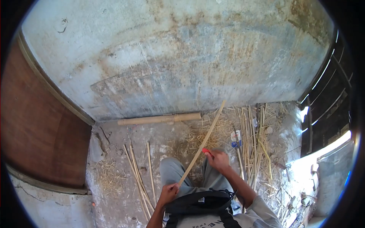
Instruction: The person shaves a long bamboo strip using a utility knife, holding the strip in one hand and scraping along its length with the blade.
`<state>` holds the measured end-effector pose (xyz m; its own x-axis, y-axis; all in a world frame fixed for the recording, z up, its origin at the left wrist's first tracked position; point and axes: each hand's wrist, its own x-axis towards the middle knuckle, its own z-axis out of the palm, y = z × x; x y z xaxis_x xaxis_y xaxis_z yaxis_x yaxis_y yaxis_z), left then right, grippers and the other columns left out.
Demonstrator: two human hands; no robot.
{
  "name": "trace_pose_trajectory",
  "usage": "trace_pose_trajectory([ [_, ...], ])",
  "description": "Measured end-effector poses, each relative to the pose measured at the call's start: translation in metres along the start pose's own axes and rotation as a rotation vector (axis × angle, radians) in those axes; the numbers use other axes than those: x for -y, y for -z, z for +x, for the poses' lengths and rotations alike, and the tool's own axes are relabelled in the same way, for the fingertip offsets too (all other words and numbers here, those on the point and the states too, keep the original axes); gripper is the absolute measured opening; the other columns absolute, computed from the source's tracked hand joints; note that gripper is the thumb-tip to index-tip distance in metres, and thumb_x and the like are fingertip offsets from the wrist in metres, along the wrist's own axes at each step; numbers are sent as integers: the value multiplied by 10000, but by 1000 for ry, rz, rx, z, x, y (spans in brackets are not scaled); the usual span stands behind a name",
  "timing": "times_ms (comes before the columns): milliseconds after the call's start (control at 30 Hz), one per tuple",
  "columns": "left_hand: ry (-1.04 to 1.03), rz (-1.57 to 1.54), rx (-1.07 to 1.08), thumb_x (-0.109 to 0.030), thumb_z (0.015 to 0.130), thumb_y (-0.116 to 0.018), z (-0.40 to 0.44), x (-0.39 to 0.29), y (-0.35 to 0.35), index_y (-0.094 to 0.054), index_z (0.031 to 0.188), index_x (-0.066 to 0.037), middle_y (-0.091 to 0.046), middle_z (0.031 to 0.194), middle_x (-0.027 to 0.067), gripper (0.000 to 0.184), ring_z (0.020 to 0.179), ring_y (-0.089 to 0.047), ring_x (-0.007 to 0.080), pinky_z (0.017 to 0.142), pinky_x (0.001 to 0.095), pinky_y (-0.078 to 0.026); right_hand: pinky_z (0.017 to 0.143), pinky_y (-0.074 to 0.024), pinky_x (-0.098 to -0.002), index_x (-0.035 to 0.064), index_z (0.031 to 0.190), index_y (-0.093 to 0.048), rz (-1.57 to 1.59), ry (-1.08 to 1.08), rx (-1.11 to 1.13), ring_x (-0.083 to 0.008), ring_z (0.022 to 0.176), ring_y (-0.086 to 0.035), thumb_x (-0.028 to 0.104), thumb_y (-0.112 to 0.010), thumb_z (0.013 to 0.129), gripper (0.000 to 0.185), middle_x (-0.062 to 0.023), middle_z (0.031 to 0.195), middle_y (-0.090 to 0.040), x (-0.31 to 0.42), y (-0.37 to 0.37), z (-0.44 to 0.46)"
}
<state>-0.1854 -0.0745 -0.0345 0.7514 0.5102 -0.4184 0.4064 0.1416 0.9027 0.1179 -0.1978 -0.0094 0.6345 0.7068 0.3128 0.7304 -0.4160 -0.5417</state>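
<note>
A long, flat bamboo strip (207, 137) slants from my lap up towards the wall. My left hand (170, 193) is closed around its lower end. Beside the strip's middle, my right hand (219, 160) is closed on a small red object (206, 151), which touches or nearly touches the strip. Most of that object is hidden in the fist, so its kind does not show. Both hands are above my grey-trousered legs (173, 171), and a black waist bag (199, 201) lies across my lap.
Several bamboo strips (135, 171) lie on the floor at left, and a larger bundle (251, 140) at right. A bamboo pole (159, 119) rests along the wall (190, 57). Shavings (197, 138) cover the floor ahead. A blue-and-white packet (235, 139) lies near the bundle.
</note>
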Motion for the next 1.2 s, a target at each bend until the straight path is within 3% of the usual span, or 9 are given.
trace_pose_trajectory([
  [100, 19, -48, -25, -279, 1012, -538, -3, -1, 2, -688, 926, -8, -516, 638, -45, 322, 573, -452, 33, 528, 209, -373, 546, -528, -462, 124, 895, -712, 14, 42, -41, -349, 623, -663, 386, -641, 885, 271, -120, 746, -678, -7, -21, 4],
  [233, 25, -75, -70, -264, 1007, -555, -7, 7, 8, -710, 1011, -1, -538, 669, -45, 305, 573, -456, 33, 529, 203, -377, 596, -539, -444, 93, 907, -722, -16, 50, 27, -335, 653, -669, 340, -662, 881, 255, -113, 764, -682, 2, -22, 11],
  [433, 125, -162, -97, -246, 1003, -563, -14, 10, 7, -710, 1017, -2, -551, 667, -40, 285, 550, -456, 30, 496, 200, -363, 575, -545, -428, 109, 913, -722, -63, 85, 49, -321, 650, -673, 348, -663, 882, 248, -105, 754, -676, -2, -27, 17],
  [733, 83, -214, -109, -232, 1003, -563, -26, -4, 7, -705, 951, 0, -530, 649, -44, 276, 525, -421, 25, 478, 201, -334, 604, -553, -445, 105, 930, -711, -115, 35, 62, -324, 667, -681, 359, -647, 889, 265, -109, 800, -684, 1, -17, 30],
  [1033, 127, -62, -99, -242, 991, -585, -60, -19, 30, -712, 907, 12, -511, 611, -41, 296, 542, -417, 29, 488, 213, -334, 598, -544, -478, 114, 925, -716, -98, 39, -26, -355, 664, -677, 397, -600, 907, 307, -153, 790, -678, -29, -10, 58],
  [1100, 119, 25, -134, -243, 991, -584, -76, -24, 37, -712, 911, 20, -513, 608, -39, 304, 544, -422, 30, 489, 217, -338, 612, -539, -481, 107, 921, -726, -24, -212, -37, -365, 685, -672, 369, -613, 897, 287, -173, 770, -676, -28, 0, 67],
  [1200, 95, 96, -166, -252, 993, -580, -95, -14, 49, -716, 934, 23, -536, 627, -29, 312, 551, -448, 45, 490, 232, -351, 584, -513, -439, 54, 925, -723, -112, -94, -40, -347, 631, -647, 272, -652, 881, 234, -170, 686, -641, -51, 23, 80],
])
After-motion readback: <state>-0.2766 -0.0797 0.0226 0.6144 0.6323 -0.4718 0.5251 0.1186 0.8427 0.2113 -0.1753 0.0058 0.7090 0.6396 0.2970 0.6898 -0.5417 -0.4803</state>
